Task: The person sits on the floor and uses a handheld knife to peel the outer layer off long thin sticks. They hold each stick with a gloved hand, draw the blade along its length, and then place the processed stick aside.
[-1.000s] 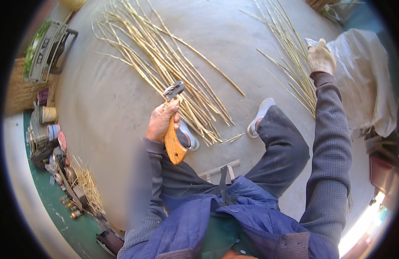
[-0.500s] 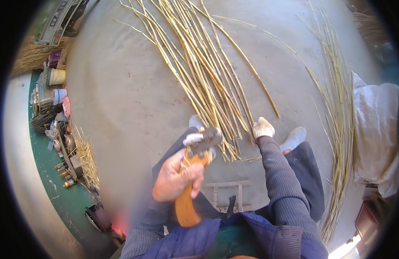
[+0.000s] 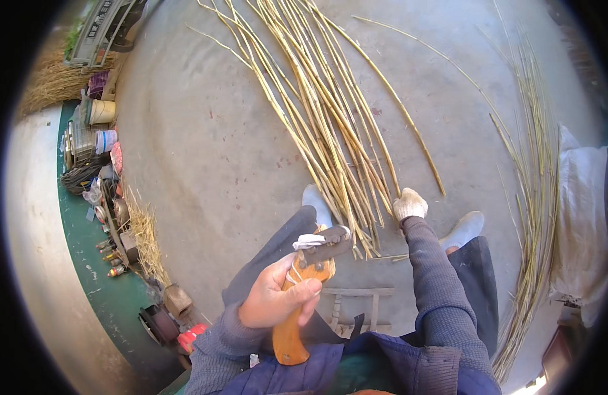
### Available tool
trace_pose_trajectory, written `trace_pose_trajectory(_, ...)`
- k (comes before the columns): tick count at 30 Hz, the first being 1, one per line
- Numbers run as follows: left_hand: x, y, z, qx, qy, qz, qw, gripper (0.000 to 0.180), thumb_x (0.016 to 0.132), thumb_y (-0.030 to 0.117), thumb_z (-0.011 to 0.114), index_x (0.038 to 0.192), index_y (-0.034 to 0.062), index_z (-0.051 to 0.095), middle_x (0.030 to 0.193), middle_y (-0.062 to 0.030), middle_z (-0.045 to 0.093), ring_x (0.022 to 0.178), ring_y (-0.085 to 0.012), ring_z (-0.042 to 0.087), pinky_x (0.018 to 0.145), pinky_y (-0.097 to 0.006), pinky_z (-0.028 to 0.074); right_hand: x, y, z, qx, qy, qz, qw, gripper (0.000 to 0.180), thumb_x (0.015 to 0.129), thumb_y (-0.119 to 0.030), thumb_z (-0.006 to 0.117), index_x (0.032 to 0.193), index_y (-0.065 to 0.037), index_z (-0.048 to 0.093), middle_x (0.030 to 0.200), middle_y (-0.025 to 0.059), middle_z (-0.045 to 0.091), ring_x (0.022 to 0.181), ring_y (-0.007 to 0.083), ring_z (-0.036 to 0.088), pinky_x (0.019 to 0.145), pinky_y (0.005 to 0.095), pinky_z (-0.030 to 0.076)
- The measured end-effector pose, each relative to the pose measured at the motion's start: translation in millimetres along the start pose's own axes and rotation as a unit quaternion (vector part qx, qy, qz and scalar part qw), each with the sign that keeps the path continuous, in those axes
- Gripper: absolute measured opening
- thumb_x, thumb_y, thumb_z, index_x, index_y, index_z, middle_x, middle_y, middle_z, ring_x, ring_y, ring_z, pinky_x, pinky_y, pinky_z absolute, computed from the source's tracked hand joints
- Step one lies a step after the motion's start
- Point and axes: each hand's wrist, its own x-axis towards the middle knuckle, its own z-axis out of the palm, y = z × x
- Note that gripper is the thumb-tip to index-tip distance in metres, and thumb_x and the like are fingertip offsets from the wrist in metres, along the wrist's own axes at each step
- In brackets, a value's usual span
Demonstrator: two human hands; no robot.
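My bare left hand (image 3: 281,293) is closed around the orange wooden handle of a short hand tool (image 3: 292,342). A dark metal blade with white wrapping tops this tool, and a thin cord loops by my fingers. My right hand (image 3: 410,204), in a white knitted glove, is closed low at the near end of a long dry stalk (image 3: 383,141). How its fingers sit on the stalk is partly hidden. Beside it, a loose bundle of yellowish stalks (image 3: 317,112) fans out over the floor, with near ends between my feet.
A low wooden frame (image 3: 356,291) lies between my legs. At the right are a second stalk bundle (image 3: 534,197) and a white sack (image 3: 580,224). Along the left wall stand a cream bucket (image 3: 102,112), bottles (image 3: 113,257), straw (image 3: 146,234) and a red object (image 3: 191,337).
My left hand has turned the tool slightly, showing more of its blade. The view has shifted a little, so the floor things sit further right. My gloved hand stays at the stalk's end.
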Motion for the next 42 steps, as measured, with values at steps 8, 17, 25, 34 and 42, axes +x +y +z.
trace_pose_trajectory(8, -7.0, -15.7, -2.1, 0.014, 0.014, 0.085, 0.996, 0.026, 0.106, 0.024, 0.068, 0.117, 0.0026, 0.058, 0.075, -0.003, 0.061, 0.057, -0.0112, 0.059, 0.054, -0.026, 0.05, -58.1, 0.9, -68.8, 0.032, -0.12, -0.103, 0.987, 0.035, 0.093, -0.032, 0.064, 0.111, -0.004, 0.075, 0.106, 0.0253, 0.076, 0.105, 0.0409, 0.073, 0.095, 0.0483, 0.057)
trace_pose_trajectory(17, 4.9, -26.2, -17.7, 0.01, 0.02, 0.187, 0.982, 0.027, 0.105, 0.028, 0.071, 0.111, 0.0034, 0.06, 0.073, -0.002, 0.06, 0.052, -0.0091, 0.057, 0.048, -0.023, 0.047, -169.8, -32.6, -196.6, 0.31, -0.281, -0.178, 0.891, 0.031, 0.098, -0.035, 0.074, 0.1, -0.004, 0.074, 0.082, 0.0023, 0.07, 0.073, 0.0104, 0.063, 0.067, 0.0293, 0.053)
trace_pose_trajectory(25, 1.7, -53.6, -30.5, 0.009, 0.014, 0.256, 0.967, 0.026, 0.105, 0.028, 0.072, 0.102, 0.0056, 0.059, 0.071, -0.0011, 0.061, 0.052, -0.0083, 0.058, 0.048, -0.023, 0.051, -329.0, -34.7, -270.7, 0.309, -0.297, -0.228, 0.874, 0.037, 0.103, -0.036, 0.07, 0.115, -0.001, 0.077, 0.086, 0.0024, 0.071, 0.079, 0.0113, 0.064, 0.073, 0.0273, 0.053)
trace_pose_trajectory(34, -104.3, -113.8, -9.6, 0.111, -0.07, 0.233, 0.964, 0.028, 0.105, 0.027, 0.071, 0.109, 0.0028, 0.058, 0.072, -0.0013, 0.06, 0.051, -0.0089, 0.058, 0.046, -0.023, 0.048, -414.6, -41.7, -284.5, 0.364, -0.217, -0.302, 0.854, 0.036, 0.102, -0.026, 0.066, 0.122, 0.003, 0.072, 0.091, 0.0052, 0.072, 0.086, 0.0138, 0.067, 0.081, 0.0308, 0.055)
trace_pose_trajectory(42, -188.6, -164.9, 1.9, 0.235, -0.158, 0.164, 0.945, 0.032, 0.104, 0.025, 0.072, 0.119, 0.0012, 0.058, 0.075, 0.0005, 0.058, 0.056, -0.0061, 0.056, 0.051, -0.024, 0.049, -417.2, -74.8, -292.4, 0.426, -0.093, -0.4, 0.806, 0.037, 0.107, -0.028, 0.062, 0.127, 0.003, 0.071, 0.094, 0.0066, 0.074, 0.086, 0.016, 0.07, 0.081, 0.0324, 0.058)
